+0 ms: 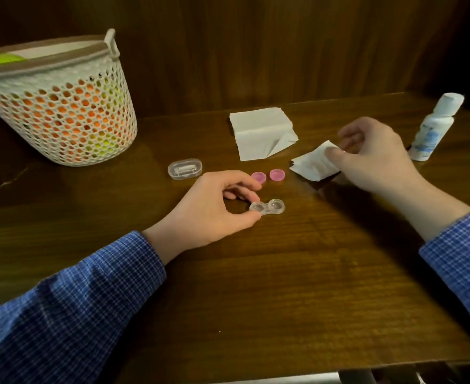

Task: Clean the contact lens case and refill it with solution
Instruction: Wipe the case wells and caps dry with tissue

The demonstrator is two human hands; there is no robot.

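The clear lens case (267, 208) lies uncapped on the table, its near well pinched by the left hand (214, 212), probably to steady it. Both pink caps (267, 176) wait just beyond those fingers. The right hand (372, 159) pinches a folded tissue (314, 164), seemingly for wiping; the solution bottle (433, 128) stands beyond it.

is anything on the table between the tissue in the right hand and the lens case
Nothing visible. The right hand pinches the tissue; only bare table lies between it and the lens case, pinched by the left hand.
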